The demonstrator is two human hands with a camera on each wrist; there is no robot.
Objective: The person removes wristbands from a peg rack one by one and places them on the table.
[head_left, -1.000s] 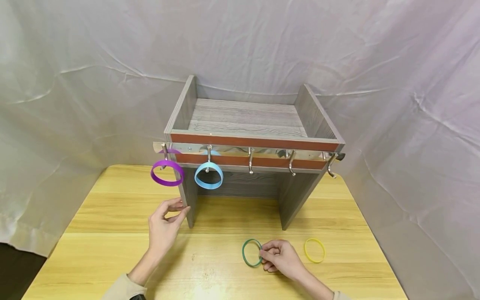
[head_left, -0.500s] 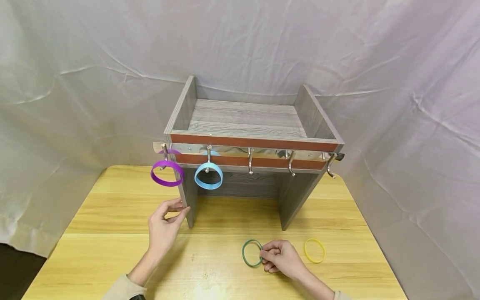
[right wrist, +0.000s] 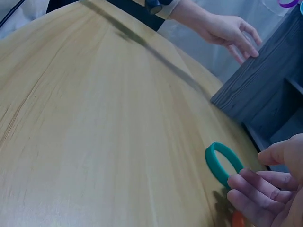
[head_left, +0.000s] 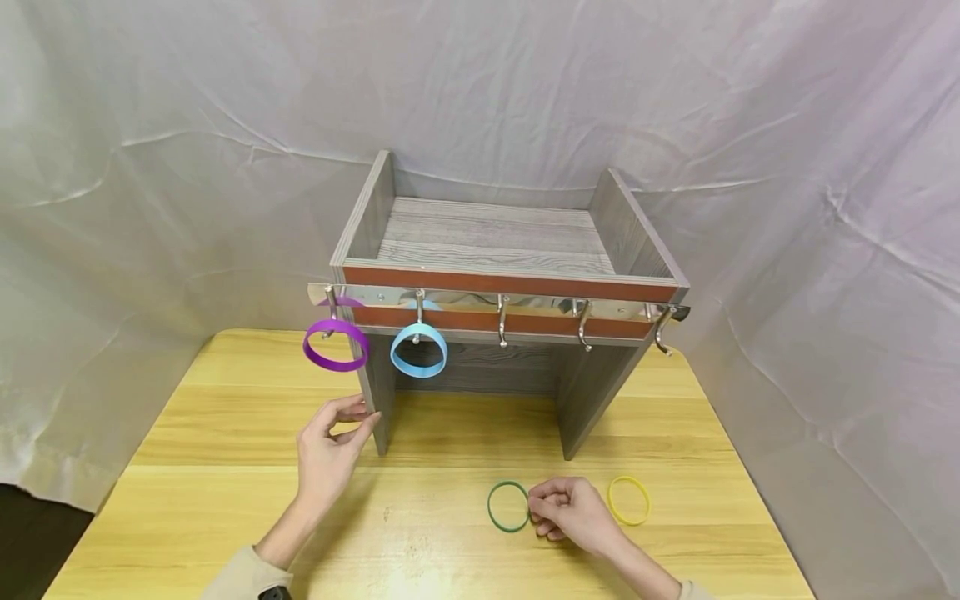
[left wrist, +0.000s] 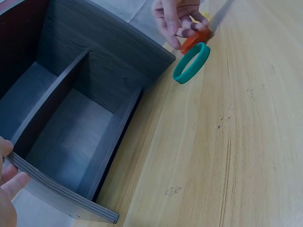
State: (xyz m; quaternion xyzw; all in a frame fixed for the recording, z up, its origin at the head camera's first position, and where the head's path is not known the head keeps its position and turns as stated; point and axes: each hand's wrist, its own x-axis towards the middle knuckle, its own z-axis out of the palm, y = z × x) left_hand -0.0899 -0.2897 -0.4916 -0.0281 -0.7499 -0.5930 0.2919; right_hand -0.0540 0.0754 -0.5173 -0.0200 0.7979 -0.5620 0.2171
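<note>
Thumb and fingers of my left hand (head_left: 327, 454) grip the front edge of the left side panel (head_left: 377, 429) of a grey wooden shelf unit. Out over the table, my right hand (head_left: 573, 512) holds a green silicone wristband (head_left: 490, 506) by its right side. In the right wrist view this wristband (right wrist: 211, 163) stands tilted at the fingertips. Beneath the right hand an orange wristband (left wrist: 191, 43) shows in part; the hand covers the rest. On the shelf's hook rail, a purple wristband (head_left: 307, 354) and a light blue wristband (head_left: 418, 372) hang from the two leftmost hooks.
Right of the right hand, a yellow wristband (head_left: 647, 500) lies on the wooden table (head_left: 420, 517). Several metal hooks (head_left: 502, 321) jut from the rail towards the front. Silvery cloth (head_left: 480, 92) surrounds the table at the back and sides.
My right hand has shifted slightly to the right with the green wristband. The left hand has stayed at the side panel.
</note>
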